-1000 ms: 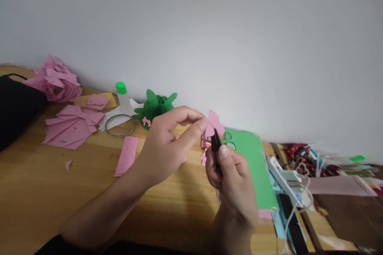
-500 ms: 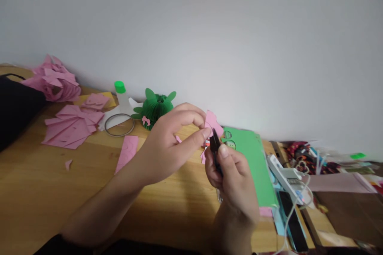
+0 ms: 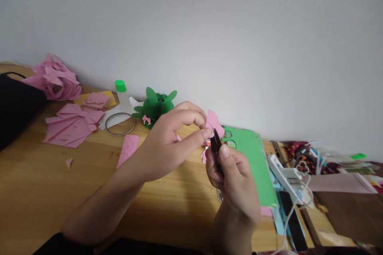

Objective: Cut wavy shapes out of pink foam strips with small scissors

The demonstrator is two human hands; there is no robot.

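Note:
My left hand [image 3: 167, 139] pinches a small pink paper piece [image 3: 213, 121] between thumb and fingers, held above the wooden table [image 3: 60, 191]. My right hand [image 3: 231, 175] is closed around small black scissors [image 3: 215, 143], whose blades touch the lower edge of the pink piece. Just behind the hands lies a green paper sheet [image 3: 254, 163]. More small pink scraps sit under the hands, partly hidden.
A green folded-paper ornament [image 3: 157, 105], a green-capped glue bottle [image 3: 122, 95] and a wire ring [image 3: 119, 124] stand at the wall. Pink paper cut-offs [image 3: 72, 123] and a pink heap [image 3: 54, 77] lie left, beside a black bag [image 3: 14, 107]. Cables and clutter [image 3: 299, 179] fill the right.
My left fingers curled tighter on the pink piece and lowered it slightly onto the scissor blades. The right hand hardly moved.

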